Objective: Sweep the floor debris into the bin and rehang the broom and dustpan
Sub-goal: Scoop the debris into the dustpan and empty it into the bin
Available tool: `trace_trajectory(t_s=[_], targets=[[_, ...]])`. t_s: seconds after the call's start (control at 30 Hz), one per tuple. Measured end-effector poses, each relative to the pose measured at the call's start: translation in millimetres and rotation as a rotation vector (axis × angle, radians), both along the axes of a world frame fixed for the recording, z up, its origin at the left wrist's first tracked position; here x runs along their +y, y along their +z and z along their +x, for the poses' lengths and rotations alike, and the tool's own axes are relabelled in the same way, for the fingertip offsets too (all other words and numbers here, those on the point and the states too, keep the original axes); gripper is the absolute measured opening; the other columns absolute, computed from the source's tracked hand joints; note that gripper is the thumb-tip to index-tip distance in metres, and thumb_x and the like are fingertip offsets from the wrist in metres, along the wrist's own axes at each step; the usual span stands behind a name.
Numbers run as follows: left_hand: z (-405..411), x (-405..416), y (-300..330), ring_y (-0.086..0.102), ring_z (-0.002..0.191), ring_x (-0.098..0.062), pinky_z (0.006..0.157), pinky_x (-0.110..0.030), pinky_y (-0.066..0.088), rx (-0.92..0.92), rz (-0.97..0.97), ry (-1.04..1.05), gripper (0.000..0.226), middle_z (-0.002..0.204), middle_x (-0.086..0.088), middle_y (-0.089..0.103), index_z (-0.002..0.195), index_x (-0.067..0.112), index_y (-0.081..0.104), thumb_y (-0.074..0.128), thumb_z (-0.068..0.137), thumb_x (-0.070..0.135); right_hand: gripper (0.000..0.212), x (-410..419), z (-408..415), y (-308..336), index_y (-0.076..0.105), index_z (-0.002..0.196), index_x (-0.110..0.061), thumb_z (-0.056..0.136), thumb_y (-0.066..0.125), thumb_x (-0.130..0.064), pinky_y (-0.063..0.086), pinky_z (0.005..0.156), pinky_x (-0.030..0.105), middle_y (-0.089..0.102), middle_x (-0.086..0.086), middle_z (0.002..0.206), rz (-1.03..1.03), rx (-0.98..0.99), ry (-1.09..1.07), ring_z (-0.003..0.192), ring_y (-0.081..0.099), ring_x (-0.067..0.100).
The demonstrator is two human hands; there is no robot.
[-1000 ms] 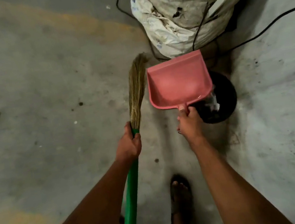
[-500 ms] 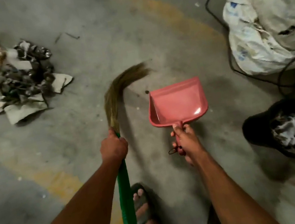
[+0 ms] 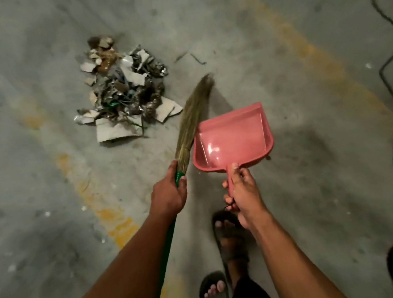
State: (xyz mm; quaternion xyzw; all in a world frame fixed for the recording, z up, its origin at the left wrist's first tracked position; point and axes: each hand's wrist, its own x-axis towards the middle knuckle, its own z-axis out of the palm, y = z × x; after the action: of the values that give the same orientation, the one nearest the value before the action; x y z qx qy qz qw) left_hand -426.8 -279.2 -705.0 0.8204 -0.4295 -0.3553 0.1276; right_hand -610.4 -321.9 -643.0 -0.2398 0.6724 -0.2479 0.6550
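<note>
You stand short of the debris pile [image 3: 122,91], left hand [image 3: 169,193] wrapped around the broom [image 3: 192,118], right hand [image 3: 243,190] gripping the empty dustpan [image 3: 233,139], seemingly readying another scoop.

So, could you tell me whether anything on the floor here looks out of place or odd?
Only what the job expects: a debris pile of torn paper and scraps lies unswept on the concrete, beyond the broom. A few stray bits sit apart to its right. The pink dustpan looks empty.
</note>
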Motion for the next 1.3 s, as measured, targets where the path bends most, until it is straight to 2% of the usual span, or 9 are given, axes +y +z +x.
trace_trajectory(t_s=[0.1, 0.2, 0.4, 0.6, 0.77, 0.9, 0.97, 1.17, 1.3], targets=[[33, -11, -16, 0.07, 0.088, -0.043, 0.082, -0.046, 0.06, -0.09, 0.122, -0.019, 0.062, 0.115, -0.02, 0.072, 0.16, 0.033, 0.027, 0.045, 0.102, 0.048, 0.032, -14, 26, -21, 0.052, 0.105, -0.025, 0.108, 0.043, -0.055, 0.033, 0.041, 0.019, 0.057, 0.002, 0.085, 0.037, 0.03, 0.053, 0.042, 0.04, 0.008], [62, -14, -22, 0.068, 0.09, -0.04, 0.079, -0.045, 0.058, -0.076, 0.079, 0.034, 0.06, 0.113, -0.018, 0.072, 0.159, 0.029, 0.025, 0.043, 0.104, 0.047, 0.029, -29, 48, -40, 0.05, 0.104, -0.022, 0.11, 0.042, -0.048, 0.03, 0.038, 0.017, 0.057, 0.003, 0.085, 0.056, 0.062, 0.115, 0.041, 0.039, 0.008], [111, -28, -17, 0.072, 0.074, -0.03, 0.07, -0.047, 0.064, 0.095, -0.028, 0.14, 0.06, 0.099, -0.012, 0.073, 0.155, 0.055, 0.02, 0.042, 0.101, 0.067, 0.025, -66, 76, -76, 0.053, 0.112, -0.018, 0.112, 0.039, -0.039, 0.034, 0.038, 0.018, 0.072, 0.006, 0.096, 0.182, 0.131, 0.268, 0.04, 0.051, 0.013], [158, -87, -29, 0.072, 0.084, -0.032, 0.082, -0.046, 0.06, 0.056, -0.085, 0.234, 0.056, 0.101, -0.016, 0.074, 0.157, 0.051, 0.022, 0.037, 0.103, 0.063, 0.029, -122, 99, -111, 0.054, 0.103, -0.016, 0.113, 0.036, -0.036, 0.032, 0.037, 0.018, 0.07, 0.008, 0.096, 0.235, 0.247, 0.449, 0.039, 0.046, 0.013], [196, -136, -57, 0.07, 0.085, -0.035, 0.083, -0.05, 0.061, 0.069, -0.099, 0.398, 0.055, 0.104, -0.014, 0.072, 0.155, 0.053, 0.021, 0.034, 0.103, 0.065, 0.031, -168, 114, -146, 0.056, 0.108, -0.016, 0.112, 0.035, -0.039, 0.034, 0.039, 0.016, 0.071, 0.002, 0.091, 0.318, 0.313, 0.558, 0.042, 0.047, 0.013], [221, -161, -73, 0.069, 0.093, -0.037, 0.086, -0.045, 0.059, 0.061, -0.13, 0.441, 0.053, 0.112, -0.014, 0.071, 0.156, 0.051, 0.026, 0.036, 0.105, 0.061, 0.033, -192, 116, -169, 0.057, 0.097, -0.016, 0.11, 0.037, -0.039, 0.03, 0.04, 0.015, 0.062, 0.003, 0.085, 0.364, 0.379, 0.594, 0.048, 0.043, 0.014], [233, -171, -80, 0.066, 0.095, -0.035, 0.081, -0.036, 0.05, 0.031, -0.12, 0.399, 0.053, 0.113, -0.015, 0.07, 0.16, 0.042, 0.029, 0.038, 0.109, 0.051, 0.036, -200, 117, -182, 0.057, 0.092, -0.016, 0.11, 0.039, -0.042, 0.03, 0.045, 0.017, 0.06, 0.004, 0.084, 0.371, 0.426, 0.609, 0.049, 0.043, 0.016], [269, -208, -98, 0.055, 0.072, -0.01, 0.072, -0.032, 0.039, -0.024, -0.06, 0.29, 0.055, 0.09, -0.004, 0.064, 0.164, 0.034, 0.026, 0.037, 0.111, 0.046, 0.033, -224, 133, -215, 0.058, 0.092, -0.017, 0.107, 0.04, -0.041, 0.031, 0.051, 0.026, 0.061, 0.009, 0.085, 0.352, 0.48, 0.671, 0.053, 0.044, 0.017], [299, -239, -126, 0.067, 0.087, -0.023, 0.08, -0.036, 0.053, -0.031, -0.071, 0.329, 0.058, 0.102, -0.007, 0.072, 0.163, 0.037, 0.025, 0.034, 0.109, 0.055, 0.03, -240, 159, -238, 0.06, 0.096, -0.015, 0.107, 0.04, -0.035, 0.039, 0.063, 0.036, 0.063, 0.01, 0.087, 0.301, 0.507, 0.74, 0.061, 0.049, 0.02]])
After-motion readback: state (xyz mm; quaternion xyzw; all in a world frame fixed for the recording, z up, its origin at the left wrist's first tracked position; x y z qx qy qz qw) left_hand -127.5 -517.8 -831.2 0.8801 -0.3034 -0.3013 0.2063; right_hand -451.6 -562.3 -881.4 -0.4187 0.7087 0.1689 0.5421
